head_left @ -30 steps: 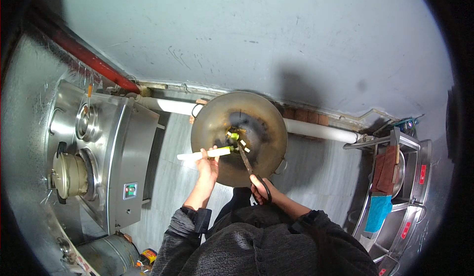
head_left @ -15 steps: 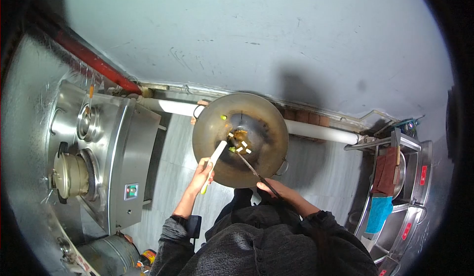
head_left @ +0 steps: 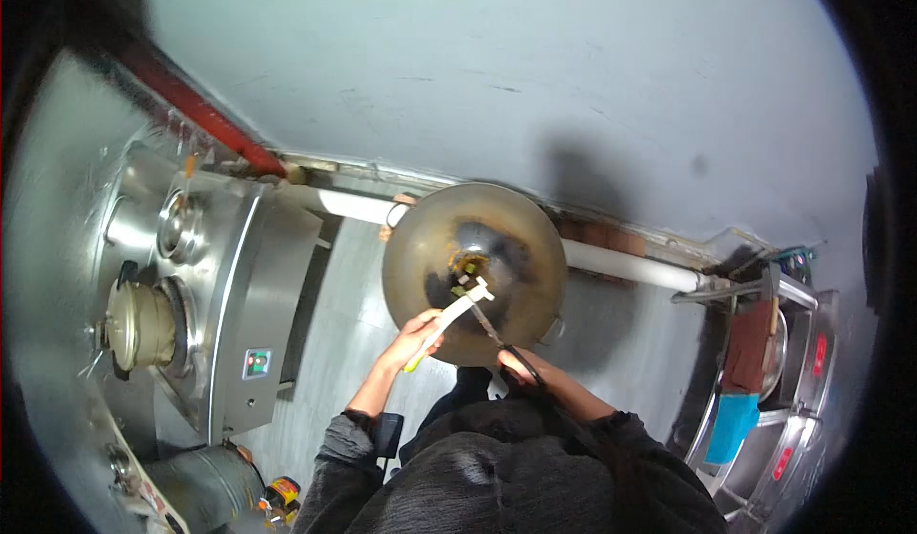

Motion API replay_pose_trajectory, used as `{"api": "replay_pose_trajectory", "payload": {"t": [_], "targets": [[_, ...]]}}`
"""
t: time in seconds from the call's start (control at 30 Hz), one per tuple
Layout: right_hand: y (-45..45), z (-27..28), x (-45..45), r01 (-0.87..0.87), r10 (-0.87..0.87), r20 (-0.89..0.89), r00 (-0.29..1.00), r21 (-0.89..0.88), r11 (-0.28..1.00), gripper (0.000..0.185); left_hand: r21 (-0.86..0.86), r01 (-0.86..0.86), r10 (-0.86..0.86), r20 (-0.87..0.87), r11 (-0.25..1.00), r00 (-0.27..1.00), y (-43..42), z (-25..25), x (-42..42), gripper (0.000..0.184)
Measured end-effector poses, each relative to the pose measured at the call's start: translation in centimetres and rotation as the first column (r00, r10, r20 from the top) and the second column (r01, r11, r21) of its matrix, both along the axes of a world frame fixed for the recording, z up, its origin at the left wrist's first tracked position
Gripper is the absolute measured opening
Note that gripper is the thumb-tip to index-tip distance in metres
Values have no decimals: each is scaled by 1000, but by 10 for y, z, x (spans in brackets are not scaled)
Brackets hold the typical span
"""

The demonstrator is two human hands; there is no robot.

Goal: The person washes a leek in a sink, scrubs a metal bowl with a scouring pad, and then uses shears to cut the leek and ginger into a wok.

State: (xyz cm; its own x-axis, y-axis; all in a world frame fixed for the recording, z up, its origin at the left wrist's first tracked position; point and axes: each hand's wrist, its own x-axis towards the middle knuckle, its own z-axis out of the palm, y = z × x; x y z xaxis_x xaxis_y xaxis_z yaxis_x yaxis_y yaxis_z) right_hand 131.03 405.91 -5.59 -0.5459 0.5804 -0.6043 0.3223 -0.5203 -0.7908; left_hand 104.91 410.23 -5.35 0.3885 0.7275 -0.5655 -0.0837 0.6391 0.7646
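Observation:
My left hand point(head_left: 421, 333) is closed around a long white scallion stalk point(head_left: 449, 316), its green end showing below the fingers. The stalk's far tip reaches over the middle of a big round wok point(head_left: 406, 276). My right hand point(head_left: 519, 366) grips black-handled scissors point(head_left: 487, 324), whose blades point up and left to the stalk's tip. A short white piece point(head_left: 481, 287) is at that tip; whether it is fully severed, I cannot tell. Small green and white cut pieces point(head_left: 468, 271) lie in the wok's browned, dark bottom.
On the left, a steel stove point(head_left: 272, 295) carries a lidded pot point(head_left: 134, 326). A white pipe point(head_left: 630, 262) runs along the wall behind the wok. To the right stands a metal rack point(head_left: 793, 410) with a brown cloth point(head_left: 750, 348) and a blue cloth point(head_left: 734, 429).
The stalk's tip has moved right and slightly down, meeting the scissor blades. My left hand has shifted right with it. The whole view has also shifted slightly.

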Motion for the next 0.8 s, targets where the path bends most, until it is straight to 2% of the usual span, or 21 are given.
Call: {"api": "replay_pose_trajectory", "payload": {"t": [0.03,0.07,0.1,0.13,0.2,0.23,0.3,0.33,0.37,0.4,0.43,0.5,0.53,0.6,0.63,0.7,0.8], "targets": [[-7,-10,1,85,-85,3,996,-49,995,50,-22,-4,6,72,1000,997,0,-5,-2,26],[-5,-16,-2,68,-67,16,998,-68,995,47,-35,-20,25,138,999,990,-2,-19,-4,26],[-4,-9,-2,102,-122,-95,988,-195,976,45,-47,-49,53,105,998,993,-3,-19,-4,24],[-3,-18,-6,157,-169,-22,985,-270,950,46,-47,23,-13,205,999,979,1,-5,-7,23],[-2,-9,-2,161,-181,-61,982,-241,957,46,9,98,-97,-77,995,992,8,1,-5,22],[2,-7,-8,146,-165,-60,984,-239,960,46,12,82,-81,-76,997,994,9,3,-11,22],[-1,-4,-4,208,-201,57,978,-176,962,45,45,56,-53,-59,997,997,13,-3,-5,22],[-6,-12,5,256,-325,-174,930,-329,909,44,22,3,-1,-71,1000,997,15,-4,-5,23],[-13,-30,9,237,-345,-154,926,-474,848,48,5,-60,60,-80,998,995,16,-3,-5,23],[-17,-28,12,221,-353,-298,887,-399,890,48,29,-48,51,-116,998,992,20,-3,-5,22],[-10,-23,11,195,-271,-169,948,-365,910,48,45,-51,56,-125,998,991,22,-4,-5,21],[-2,-2,4,185,-175,96,980,-118,976,55,63,-31,36,-88,998,995,25,-8,-9,18],[-1,0,8,206,-194,102,976,-119,971,55,105,7,3,-93,994,996,26,-12,-8,17],[-3,5,9,72,-63,117,991,-69,995,56,140,55,-40,-102,989,994,28,-5,-1,16],[-4,8,8,83,-74,117,990,-73,994,56,160,49,-31,-111,986,993,29,-2,2,17],[-6,19,5,65,-60,-30,998,194,979,58,178,53,-32,-119,983,992,31,4,7,18],[-13,7,1,138,-140,14,990,90,986,58,158,107,-87,-130,982,988,32,5,13,19]]}}
